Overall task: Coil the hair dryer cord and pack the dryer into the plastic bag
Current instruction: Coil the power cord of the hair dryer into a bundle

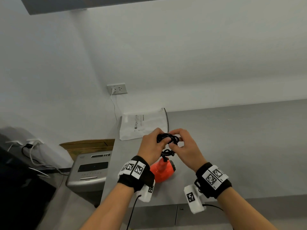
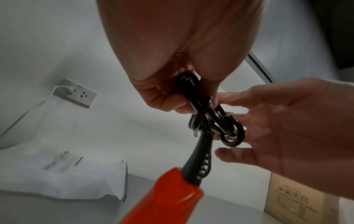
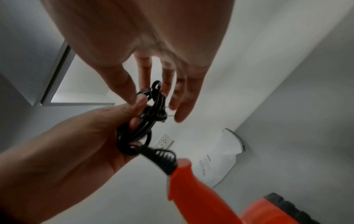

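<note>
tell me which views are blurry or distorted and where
Head view: sharp on the black coiled cord and white plastic bag, with the counter edge bowed by the wide lens. Left wrist view: the left hand looms soft, the right hand smears. Right wrist view: the right hand's fingers are motion-blurred, the orange hair dryer soft.

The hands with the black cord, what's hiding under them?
Under the left hand and right hand holding the cord sits the orange hair dryer on the grey counter. The left wristband covers part of the dryer.
</note>
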